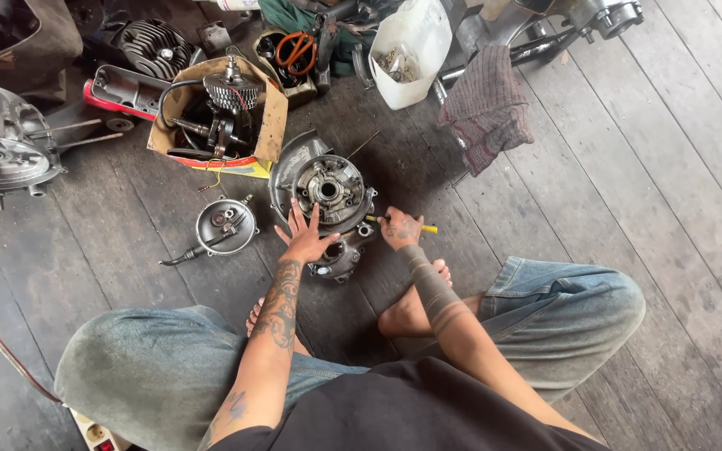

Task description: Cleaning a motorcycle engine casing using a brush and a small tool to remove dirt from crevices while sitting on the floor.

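The yellow-handled tool (407,225) tip seems hidden behind the engine casing (327,200) and right hand (400,228).

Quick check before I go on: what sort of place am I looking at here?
Probably an informal engine repair spot on a plank floor: an engine case under the hands, loose parts in a cardboard box, a rag.

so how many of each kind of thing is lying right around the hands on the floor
grey metal engine casing under the left hand: 1
yellow-handled tool in the right hand: 1
round grey metal cover: 1
brown cardboard box of parts: 1
white plastic container: 1
dark red checked rag: 1
total: 6
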